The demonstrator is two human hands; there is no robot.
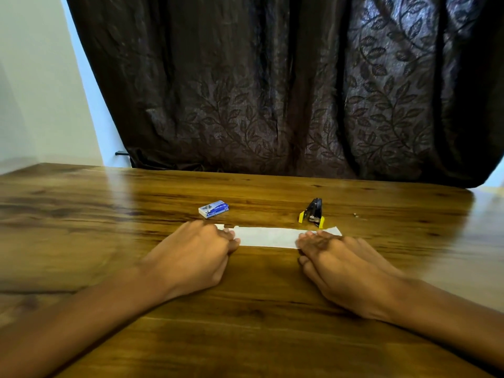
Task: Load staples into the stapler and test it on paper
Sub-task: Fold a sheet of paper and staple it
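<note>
A white strip of folded paper (268, 237) lies flat on the wooden table (109, 203). My left hand (196, 255) rests palm down on its left end, fingers together. My right hand (341, 263) lies flat over its right end, fingers spread a little. Neither hand grips anything. Just beyond the paper stands a small black and yellow stapler (313, 211), apart from my right fingertips. A blue and white staple box (213, 209) lies closed behind my left hand.
A dark brown leaf-patterned curtain (272, 91) hangs right behind the table's far edge. A pale wall (41, 91) is at the left. A tiny speck, perhaps a loose staple (355, 214), lies right of the stapler.
</note>
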